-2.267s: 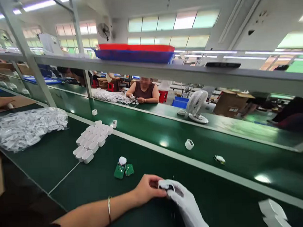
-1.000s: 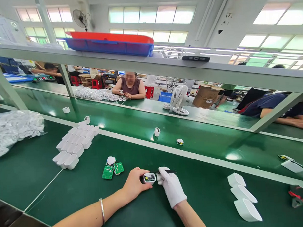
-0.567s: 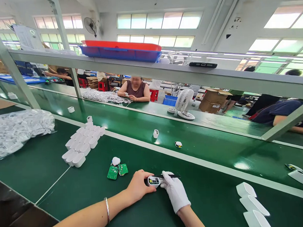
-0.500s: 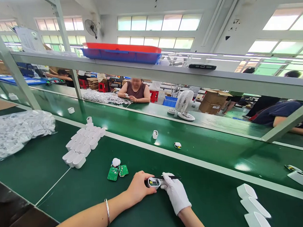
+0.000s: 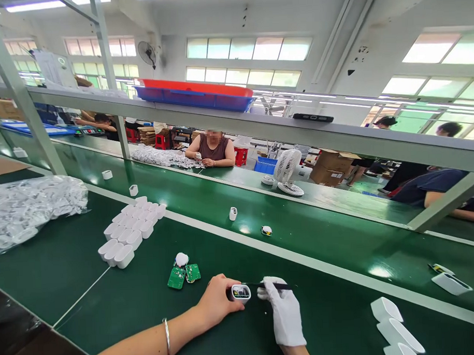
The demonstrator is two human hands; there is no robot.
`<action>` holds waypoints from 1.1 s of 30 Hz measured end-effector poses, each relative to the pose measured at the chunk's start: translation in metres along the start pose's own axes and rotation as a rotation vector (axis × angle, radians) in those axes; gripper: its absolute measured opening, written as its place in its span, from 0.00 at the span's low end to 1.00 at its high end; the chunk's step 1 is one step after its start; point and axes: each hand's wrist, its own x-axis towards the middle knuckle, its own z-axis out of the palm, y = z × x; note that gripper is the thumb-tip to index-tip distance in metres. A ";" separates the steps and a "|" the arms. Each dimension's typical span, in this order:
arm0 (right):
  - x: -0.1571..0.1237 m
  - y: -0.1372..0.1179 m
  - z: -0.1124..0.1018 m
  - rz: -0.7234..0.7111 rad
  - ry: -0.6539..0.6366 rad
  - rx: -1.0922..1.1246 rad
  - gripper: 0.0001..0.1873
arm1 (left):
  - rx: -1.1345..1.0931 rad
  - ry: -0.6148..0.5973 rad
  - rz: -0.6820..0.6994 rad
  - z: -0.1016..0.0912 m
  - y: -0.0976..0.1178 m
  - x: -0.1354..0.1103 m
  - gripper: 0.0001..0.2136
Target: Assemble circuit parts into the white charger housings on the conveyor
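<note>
My bare left hand (image 5: 217,304) is closed round a small white charger shell (image 5: 241,292), its open end showing parts inside. My right hand (image 5: 283,311), in a white glove, pinches thin black tweezers (image 5: 272,286) whose tip points at the shell's opening. Both hands rest low on the green table (image 5: 120,306). Just left of them lie two green circuit boards (image 5: 183,275) and a white cap (image 5: 181,259).
A cluster of empty white shells (image 5: 132,231) and a bag of white parts (image 5: 28,208) lie at left. More white shells (image 5: 393,325) sit at right. Single shells (image 5: 233,213) ride the green conveyor. A small fan (image 5: 286,171) and a seated person (image 5: 211,148) are across.
The view steadied and tipped slightly. The tweezers tip has drawn a little back from the shell's opening. Loose pieces on the conveyor drifted left.
</note>
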 end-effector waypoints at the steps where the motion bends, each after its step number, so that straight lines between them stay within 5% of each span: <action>1: -0.001 -0.002 0.000 -0.014 -0.034 -0.024 0.21 | 0.007 -0.006 0.006 0.000 0.000 0.000 0.07; 5: -0.005 -0.004 0.003 -0.028 -0.162 -0.065 0.21 | 0.030 -0.011 0.005 -0.001 0.000 0.000 0.06; 25: 0.004 0.010 0.007 0.088 -0.016 0.092 0.22 | -0.017 0.002 -0.003 -0.001 -0.001 0.000 0.16; 30: -0.008 -0.001 -0.003 -0.161 -0.008 -0.083 0.16 | 0.006 -0.002 0.011 0.000 -0.002 -0.001 0.12; 33: -0.016 -0.004 -0.007 -0.402 -0.116 -0.266 0.11 | 0.033 -0.005 0.003 0.000 -0.003 -0.001 0.11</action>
